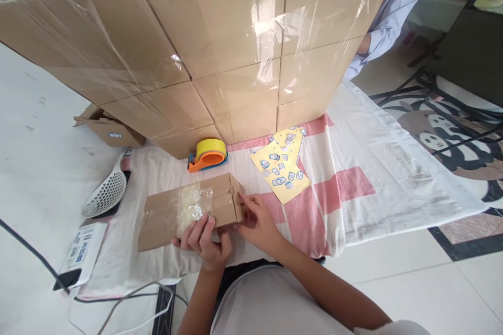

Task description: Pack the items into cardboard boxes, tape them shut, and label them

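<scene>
While the left hand (202, 238) pinches the near edge of the flat cardboard parcel (188, 209) lying on the cloth (353, 178), its fingers (196, 230) grip the taped patch. Just right, the right hand (257, 222) presses curled fingers on the parcel's folded end; the tape dispenser (207, 154) and sticker sheet (283, 170) lie behind.

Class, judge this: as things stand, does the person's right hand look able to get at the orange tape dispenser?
Probably yes. The right hand rests on the end of the small cardboard box, and the tape dispenser sits just beyond that box on open cloth, with nothing between them.
</scene>
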Tool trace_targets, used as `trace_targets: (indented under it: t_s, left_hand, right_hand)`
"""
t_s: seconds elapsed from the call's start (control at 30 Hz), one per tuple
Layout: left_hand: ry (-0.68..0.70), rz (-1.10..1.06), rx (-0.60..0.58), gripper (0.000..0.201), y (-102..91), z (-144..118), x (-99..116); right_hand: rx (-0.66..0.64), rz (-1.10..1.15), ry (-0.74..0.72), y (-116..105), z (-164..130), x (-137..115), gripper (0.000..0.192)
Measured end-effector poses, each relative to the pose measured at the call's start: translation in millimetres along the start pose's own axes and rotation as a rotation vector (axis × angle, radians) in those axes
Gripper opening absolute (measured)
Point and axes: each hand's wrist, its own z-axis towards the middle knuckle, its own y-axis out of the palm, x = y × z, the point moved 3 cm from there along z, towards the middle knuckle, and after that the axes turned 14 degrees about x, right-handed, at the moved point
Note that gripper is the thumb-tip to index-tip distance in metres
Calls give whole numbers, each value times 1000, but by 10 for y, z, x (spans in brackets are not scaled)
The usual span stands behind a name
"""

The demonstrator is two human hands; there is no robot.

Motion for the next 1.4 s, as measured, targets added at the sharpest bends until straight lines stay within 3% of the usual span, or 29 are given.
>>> trace_targets:
  t_s: [0.23,0.43,0.67,0.83,1.03,1.1,1.23,1.4]
  left_hand:
    - [-36,31,8,36,6,-43,-21]
    - [-20,41,-6,35,-2,-28,-15]
    - [-20,30,36,32,13,-128,-96]
    - [-105,39,7,27,7,-225,-165]
    - [-94,6,21,29,11,-188,-158]
    - [-78,-6,27,29,17,-170,-146]
    - [-40,-26,50,32,27,-146,-123]
    - [-39,-39,53,33,20,-112,-111]
  right_hand:
    - [-46,20,29,9,-18,-11,76]
    - [51,-26,27,22,-91,12,78]
    - [114,-36,-7,-55,-87,62,53]
    - [47,-17,-57,-59,-8,15,82]
    - [15,-45,-42,-121,72,13,73]
    - [-18,-54,-75,-120,90,29,88]
    - [-200,-148,-204,-55,201,11,143]
    - [-344,-216,-219,-32,417,-175,154]
